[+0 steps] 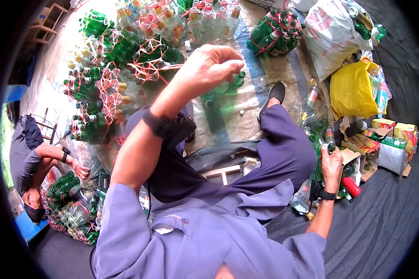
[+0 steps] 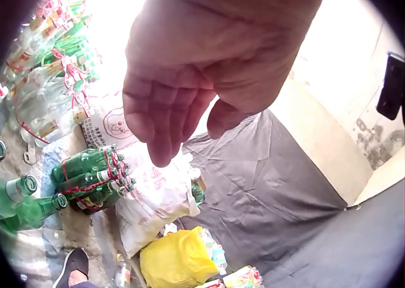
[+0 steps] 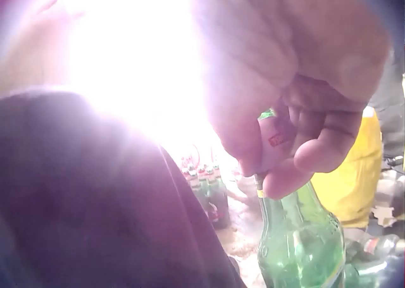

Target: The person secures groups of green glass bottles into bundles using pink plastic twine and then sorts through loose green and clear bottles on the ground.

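Beyond the left hand (image 1: pixel 207 69) stands a tied bundle of bottles (image 1: pixel 212 28), with more bundles (image 1: pixel 121 46) to the hand's left. Loose bottles (image 2: pixel 28 213) stand just beside it on the person's side. To its right is another bundle (image 1: pixel 274 37), then a sack (image 1: pixel 328 37). Outside the knee (image 1: pixel 286 149), the right hand (image 1: pixel 331 167) holds a bottle (image 3: pixel 300 250); a bag (image 1: pixel 351 90) sits beyond that hand, cartons (image 1: pixel 398 132) to its right.

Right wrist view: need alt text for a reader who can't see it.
A right hand holds a green bottle by its neck. A yellow bag shows behind it at right, more green bottles stand in the background, a dark trouser leg fills the lower left, and the upper left is overexposed.
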{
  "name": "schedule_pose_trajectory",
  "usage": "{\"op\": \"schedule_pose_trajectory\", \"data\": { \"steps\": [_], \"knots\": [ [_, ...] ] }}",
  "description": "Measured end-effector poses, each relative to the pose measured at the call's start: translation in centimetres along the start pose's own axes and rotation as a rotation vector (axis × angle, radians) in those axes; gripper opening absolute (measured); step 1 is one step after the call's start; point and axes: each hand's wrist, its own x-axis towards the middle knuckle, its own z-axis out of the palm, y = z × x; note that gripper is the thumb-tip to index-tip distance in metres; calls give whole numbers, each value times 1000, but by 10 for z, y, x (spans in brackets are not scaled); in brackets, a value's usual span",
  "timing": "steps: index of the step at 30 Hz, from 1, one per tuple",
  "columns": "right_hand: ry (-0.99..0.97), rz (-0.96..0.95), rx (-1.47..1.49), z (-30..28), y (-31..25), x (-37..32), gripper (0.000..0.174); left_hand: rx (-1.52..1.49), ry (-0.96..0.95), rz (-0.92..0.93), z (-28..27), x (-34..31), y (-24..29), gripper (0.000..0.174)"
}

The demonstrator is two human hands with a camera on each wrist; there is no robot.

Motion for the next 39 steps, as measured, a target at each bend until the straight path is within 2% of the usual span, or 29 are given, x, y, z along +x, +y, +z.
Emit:
{"op": "schedule_pose_trajectory", "data": {
  "steps": [2,4,6,7,10,12,15,16,18,19,21,22,24,26,27,28,31,34,39],
  "knots": [
    [12,-24,143,-12,-10,14,24,9,17,-14,-2,1,0,28],
    [-24,-39,265,-32,-47,22,16,23,26,12,-4,5,-4,29],
    [-34,11,280,-47,-82,27,14,-11,92,53,-1,8,-3,28],
    [-25,-89,298,-50,-89,31,15,0,94,51,-2,9,-4,29],
    [-84,-168,292,-55,-135,34,16,17,66,-18,-6,12,0,29],
    [-101,-222,301,-43,-160,35,16,6,71,-8,-7,14,-1,29],
    [-239,-341,348,-18,-193,40,15,-7,103,27,-7,15,-3,29],
    [-297,-415,386,-4,-197,45,16,-10,129,54,-7,16,-4,29],
    [-345,-463,245,26,-211,52,23,-5,110,26,-10,16,-4,28],
    [-287,-566,259,53,-208,59,28,0,88,1,-12,15,-3,28],
    [-336,-580,212,90,-216,62,27,0,89,2,-12,15,-4,28],
    [-345,-803,-8,102,-221,64,23,0,88,6,-12,15,-5,28],
    [-343,-806,2,140,-226,63,20,-3,81,0,-14,15,-7,27],
    [-297,-690,149,175,-231,59,30,36,61,19,-12,17,-11,26],
    [-323,-684,184,191,-233,61,33,63,67,40,-11,18,-12,25],
    [-402,-570,145,201,-231,60,34,130,83,63,-10,18,-12,25],
    [-369,-583,233,236,-224,55,34,103,78,53,-10,14,-8,26],
    [-394,-507,194,249,-225,51,32,128,74,51,-11,12,-4,29],
    [-465,-452,319,256,-230,49,29,181,84,30,-13,9,-2,31]
  ]
}}
